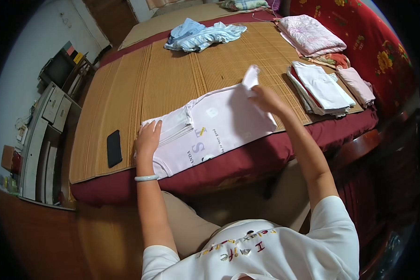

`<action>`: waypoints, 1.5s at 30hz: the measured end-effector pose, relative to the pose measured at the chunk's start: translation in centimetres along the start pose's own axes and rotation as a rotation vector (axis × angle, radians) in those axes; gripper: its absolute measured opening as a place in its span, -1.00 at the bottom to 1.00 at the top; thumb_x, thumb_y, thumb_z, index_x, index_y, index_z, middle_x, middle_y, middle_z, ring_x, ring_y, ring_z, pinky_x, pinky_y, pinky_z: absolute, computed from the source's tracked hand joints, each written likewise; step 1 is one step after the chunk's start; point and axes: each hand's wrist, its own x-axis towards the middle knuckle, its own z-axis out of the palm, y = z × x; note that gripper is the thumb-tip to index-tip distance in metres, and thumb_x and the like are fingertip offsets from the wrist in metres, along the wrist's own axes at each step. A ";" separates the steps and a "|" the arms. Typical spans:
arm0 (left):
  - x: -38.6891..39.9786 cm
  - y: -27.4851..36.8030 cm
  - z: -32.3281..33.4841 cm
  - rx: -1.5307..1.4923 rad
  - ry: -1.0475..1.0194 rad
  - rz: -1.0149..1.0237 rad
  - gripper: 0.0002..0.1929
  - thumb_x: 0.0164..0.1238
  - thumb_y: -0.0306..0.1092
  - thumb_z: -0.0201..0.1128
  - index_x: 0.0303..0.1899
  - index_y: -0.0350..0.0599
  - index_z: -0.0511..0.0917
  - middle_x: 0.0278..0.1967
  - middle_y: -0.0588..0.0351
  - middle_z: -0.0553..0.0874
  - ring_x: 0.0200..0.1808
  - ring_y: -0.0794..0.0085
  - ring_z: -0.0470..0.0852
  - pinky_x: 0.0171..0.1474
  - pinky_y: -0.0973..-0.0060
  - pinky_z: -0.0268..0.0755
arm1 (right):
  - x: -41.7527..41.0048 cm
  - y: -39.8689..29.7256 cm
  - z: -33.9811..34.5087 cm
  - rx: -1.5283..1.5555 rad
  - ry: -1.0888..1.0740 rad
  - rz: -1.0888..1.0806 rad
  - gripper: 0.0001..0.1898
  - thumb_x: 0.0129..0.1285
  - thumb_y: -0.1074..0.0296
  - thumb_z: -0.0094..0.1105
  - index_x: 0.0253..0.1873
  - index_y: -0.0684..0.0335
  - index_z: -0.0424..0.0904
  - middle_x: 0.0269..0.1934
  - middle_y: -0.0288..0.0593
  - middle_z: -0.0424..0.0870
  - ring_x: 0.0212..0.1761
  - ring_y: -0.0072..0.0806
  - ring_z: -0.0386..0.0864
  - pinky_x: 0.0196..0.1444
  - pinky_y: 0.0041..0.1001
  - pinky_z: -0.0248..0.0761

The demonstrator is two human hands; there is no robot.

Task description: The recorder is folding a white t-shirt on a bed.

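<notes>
A pale pink T-shirt (227, 112) with printed letters lies partly folded along the near edge of a bamboo mat, its collar end at the left and a sleeve folded in over its body. My left hand (148, 138), with a pale bangle on the wrist, rests on the shirt's shoulder end, fingers pointing away from me and somewhat apart. At the hem end, my right hand (266, 99) pinches the fabric, and a corner of it stands up beyond the fingers. A black smartphone (114, 148) lies left of my left hand.
The bamboo mat (126, 87) covers a bed with a dark red sheet. Crumpled blue clothes (203, 35) lie at its far side. On the right are a stack of folded clothes (322, 87), a folded pink garment (356, 85) and a folded quilt (311, 35). A wooden chair arm (357, 147) curves at the right.
</notes>
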 end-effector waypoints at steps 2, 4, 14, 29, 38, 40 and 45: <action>-0.5 0.1 -0.6 0.010 -0.021 -0.039 -0.47 0.67 0.02 -0.07 0.20 -0.28 0.62 0.22 -0.22 0.66 0.28 -0.14 0.54 0.39 0.15 0.33 | -1.0 -4.7 1.8 0.032 -0.112 -0.112 -0.54 0.30 0.19 0.34 0.24 0.26 0.62 0.03 0.15 0.75 0.08 0.02 0.72 0.15 -0.16 0.54; -0.8 0.7 -0.5 0.017 -0.044 -0.067 -0.46 0.66 0.04 -0.05 0.21 -0.28 0.62 0.25 -0.22 0.65 0.32 -0.15 0.51 0.40 0.13 0.32 | -2.8 -7.9 4.2 0.119 -0.196 -0.239 -0.56 0.32 0.21 0.33 0.25 0.22 0.62 0.02 0.12 0.76 0.06 0.00 0.72 0.16 -0.13 0.52; -1.9 3.0 -0.9 0.052 0.090 0.110 -0.43 0.49 0.03 0.28 0.27 -0.27 0.60 0.33 -0.26 0.58 0.46 -0.16 0.41 0.49 0.14 0.26 | -8.8 -11.8 7.0 -0.009 -0.349 -0.500 -0.40 0.25 0.21 0.38 0.37 0.23 0.49 0.04 0.10 0.59 -0.05 0.08 0.69 0.05 -0.08 0.55; -2.4 -4.8 -5.6 0.035 -0.217 -0.442 -0.35 0.22 0.28 0.37 -0.10 -0.26 0.70 -0.17 -0.12 0.81 -0.10 0.02 0.79 -0.06 0.19 0.59 | -9.4 -11.0 7.4 0.089 -0.379 -0.634 -0.68 0.31 0.38 0.28 0.15 0.24 0.64 -0.09 0.02 0.61 -0.14 0.01 0.66 -0.04 -0.15 0.53; -3.5 -6.2 -4.8 0.025 -0.272 -0.378 -0.38 0.17 0.27 0.41 -0.37 -0.28 0.66 -0.41 -0.12 0.74 -0.35 0.11 0.73 -0.24 0.16 0.53 | -9.3 -11.5 7.3 0.086 -0.399 -0.620 -0.70 0.31 0.30 0.36 0.10 0.21 0.67 -0.16 -0.04 0.62 -0.25 -0.08 0.67 -0.10 -0.23 0.57; -4.2 -5.4 -5.2 -0.088 -0.177 -0.413 -0.49 0.17 0.11 0.49 -0.43 -0.27 0.62 -0.51 0.05 0.65 -0.46 0.42 0.58 -0.36 0.33 0.42 | -8.3 -10.2 7.5 0.178 -0.278 -0.530 -0.71 0.33 0.26 0.36 0.09 0.20 0.68 -0.15 -0.05 0.64 -0.25 -0.12 0.68 -0.10 -0.25 0.58; -3.8 -6.8 -4.4 -0.109 -0.194 -0.353 -0.52 0.21 0.11 0.45 -0.35 -0.24 0.67 -0.47 0.01 0.71 -0.44 0.33 0.65 -0.31 0.31 0.48 | -3.5 -2.9 5.3 -0.188 0.396 -0.274 -0.54 0.36 0.03 0.35 0.15 0.29 0.63 -0.11 0.06 0.74 -0.09 -0.04 0.74 -0.02 -0.17 0.58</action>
